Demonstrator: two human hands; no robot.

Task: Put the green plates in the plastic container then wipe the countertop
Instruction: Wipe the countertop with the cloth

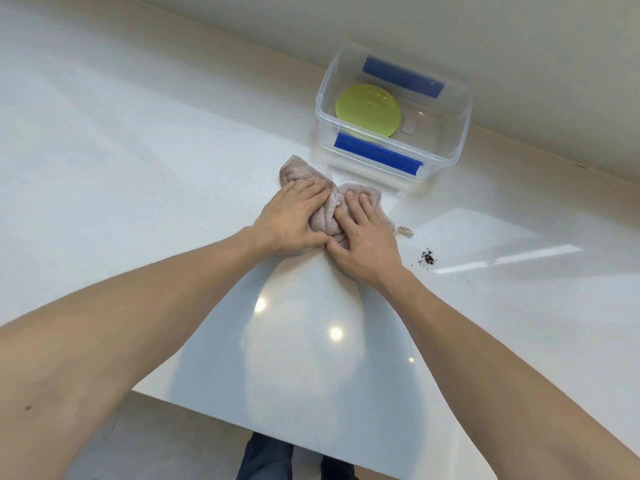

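Green plates [367,109] lie stacked inside a clear plastic container [462,131] with blue clips, standing at the back of the white countertop [138,161] by the wall. A crumpled beige cloth [325,216] lies on the counter just in front of the container. My left hand [294,218] presses flat on the cloth's left part. My right hand [363,237] presses on its right part, and the cloth bunches up between the two hands.
A small patch of dark crumbs [427,258] sits on the counter to the right of my right hand. The counter's front edge [242,424] runs below my arms, with the floor and dark trousers beneath. A pale wall rises behind the container.
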